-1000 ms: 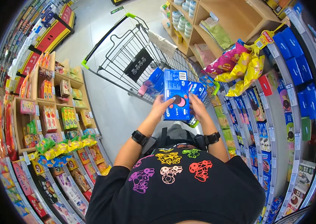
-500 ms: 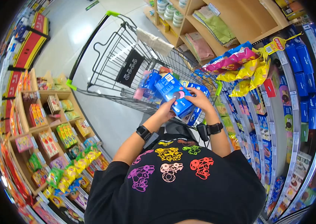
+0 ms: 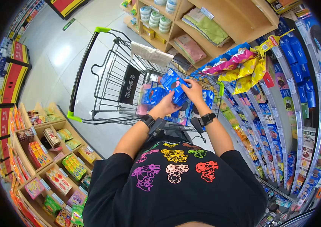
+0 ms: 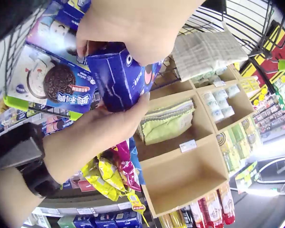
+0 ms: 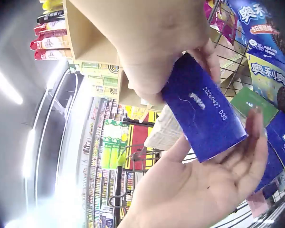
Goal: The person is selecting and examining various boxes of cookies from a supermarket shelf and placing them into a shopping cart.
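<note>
Blue box: the blue cookie box (image 3: 171, 80) is up in both hands, tilted, over the shopping cart (image 3: 81, 75). Date code on one end, 20260427 something.
Left hand: left hand (image 3: 164, 107) has its thumb on the printed front, fingers bent round the lower end, part-open grip.
Right hand: right hand (image 3: 193, 92) is clamped on the other side, fingers closed round the cookie box. Some fingertips are hidden, can't tell exactly where they sit.
Cart: more blue boxes (image 3: 153, 96) inside, below the hands, plus a grey cloth (image 3: 152, 53) draped over the rim.
Shelf side: yellow and magenta snack bags (image 3: 243, 70) hang near the wooden shelf (image 3: 236, 19), which holds folded cloths (image 3: 209, 28) and tubs (image 3: 154, 18).
</note>
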Tool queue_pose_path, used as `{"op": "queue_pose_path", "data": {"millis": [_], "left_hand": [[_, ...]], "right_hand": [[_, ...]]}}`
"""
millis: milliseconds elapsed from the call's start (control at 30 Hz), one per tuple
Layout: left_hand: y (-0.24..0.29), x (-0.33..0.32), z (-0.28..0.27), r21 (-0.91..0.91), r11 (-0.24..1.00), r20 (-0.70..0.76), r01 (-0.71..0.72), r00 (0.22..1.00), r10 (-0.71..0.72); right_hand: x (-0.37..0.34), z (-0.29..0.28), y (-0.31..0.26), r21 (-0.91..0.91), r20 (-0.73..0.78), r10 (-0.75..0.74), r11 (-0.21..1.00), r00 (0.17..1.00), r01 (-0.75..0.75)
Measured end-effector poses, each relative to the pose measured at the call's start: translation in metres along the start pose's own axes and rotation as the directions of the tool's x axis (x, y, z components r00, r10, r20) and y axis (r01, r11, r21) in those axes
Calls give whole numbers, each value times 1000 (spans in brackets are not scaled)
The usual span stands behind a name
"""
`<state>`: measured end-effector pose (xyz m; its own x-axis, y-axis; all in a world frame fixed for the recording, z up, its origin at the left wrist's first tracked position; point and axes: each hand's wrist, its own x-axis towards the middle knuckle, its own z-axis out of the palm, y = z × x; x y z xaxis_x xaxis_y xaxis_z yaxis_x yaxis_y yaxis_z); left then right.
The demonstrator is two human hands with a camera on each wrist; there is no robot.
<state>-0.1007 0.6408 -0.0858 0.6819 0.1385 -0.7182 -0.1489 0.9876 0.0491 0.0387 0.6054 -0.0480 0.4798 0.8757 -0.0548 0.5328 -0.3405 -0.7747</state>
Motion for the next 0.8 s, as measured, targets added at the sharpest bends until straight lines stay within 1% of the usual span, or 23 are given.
{"op": "queue_pose_path", "data": {"millis": [67, 100, 200, 233, 333, 367, 400, 467, 500, 533, 600, 700, 800], "left_hand": [[2, 5, -12, 59, 990, -39, 131, 991, -129], [0, 6, -14, 45, 988, -89, 147, 986, -143], [-8, 4, -24, 10, 990, 8, 137, 990, -137], [-10, 2, -24, 5, 990, 4, 141, 990, -141], [-8, -5, -18, -133, 970, 27, 203, 979, -201], [-9, -9, -15, -135, 974, 41, 181, 983, -177], [-11, -7, -20, -153, 970, 59, 187, 982, -179], [-13, 3, -33, -183, 962, 92, 201, 978, -187], [-14, 1, -35, -182, 964, 35, 196, 981, -193], [-12, -9, -31, -188, 965, -6, 183, 982, -188], [-14, -10, -40, -193, 960, 26, 204, 979, -203], [-19, -13, -32, -182, 982, -22, 59, 998, -64], [-18, -2, -39, -216, 974, -68, 66, 994, -82]], "right_hand": [[9, 11, -2, -175, 26, -61, 982, 998, 64], [14, 16, 1, -211, 43, -74, 974, 996, 81], [26, 19, 11, -227, 176, 22, 974, 984, 19], [27, 20, 10, -203, 212, -13, 977, 977, 57], [36, 35, 16, -241, 310, -41, 963, 950, 120], [37, 40, 16, -216, 379, 136, 975, 915, -55], [38, 54, 32, -228, 370, 82, 974, 926, 5], [31, 66, 32, -240, 399, 109, 971, 910, -11], [27, 73, 32, -270, 382, 37, 960, 924, 73], [23, 84, 37, -273, 328, -69, 948, 942, 164], [15, 90, 42, -233, 305, 8, 970, 952, 66], [3, 90, 42, -272, 278, 81, 962, 957, -3], [-7, 90, 48, -231, 227, 61, 973, 972, -8]]}}
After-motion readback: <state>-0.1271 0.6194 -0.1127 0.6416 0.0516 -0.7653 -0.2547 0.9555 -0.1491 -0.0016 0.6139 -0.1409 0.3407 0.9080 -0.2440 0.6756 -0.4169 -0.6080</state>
